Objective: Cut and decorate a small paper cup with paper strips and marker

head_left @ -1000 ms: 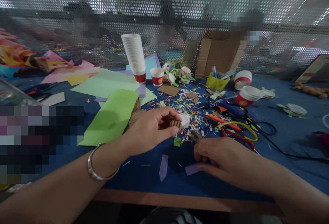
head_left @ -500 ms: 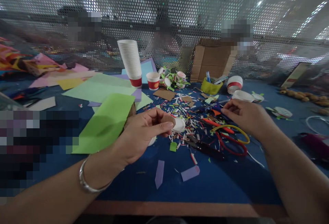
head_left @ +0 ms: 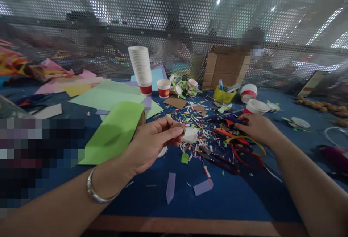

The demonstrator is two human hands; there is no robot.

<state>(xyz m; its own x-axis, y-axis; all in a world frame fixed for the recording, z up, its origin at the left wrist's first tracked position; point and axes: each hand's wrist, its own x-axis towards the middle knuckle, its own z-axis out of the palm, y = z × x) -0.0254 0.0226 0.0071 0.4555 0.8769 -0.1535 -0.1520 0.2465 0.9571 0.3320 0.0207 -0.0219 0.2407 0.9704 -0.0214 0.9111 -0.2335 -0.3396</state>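
Between the thumb and fingers of my left hand is a small brown cardboard piece, mostly covered by the fingers. Just behind it lies a white paper cup bottom on the blue table. My right hand is closed around the rear end of a blue glue gun with an orange trigger, lying among the paper scraps; the fingertips are partly hidden. Below that hand are red-handled scissors and yellow-handled scissors.
Paper scraps litter the middle. A cup stack, a single cup, small cup turtles and a yellow holder stand behind. Green paper lies left; a cardboard box leans against the mesh.
My right hand has lowered onto the glue gun, uncovering more of the red-and-white cup behind it. My left hand keeps the brown piece in nearly the same place.
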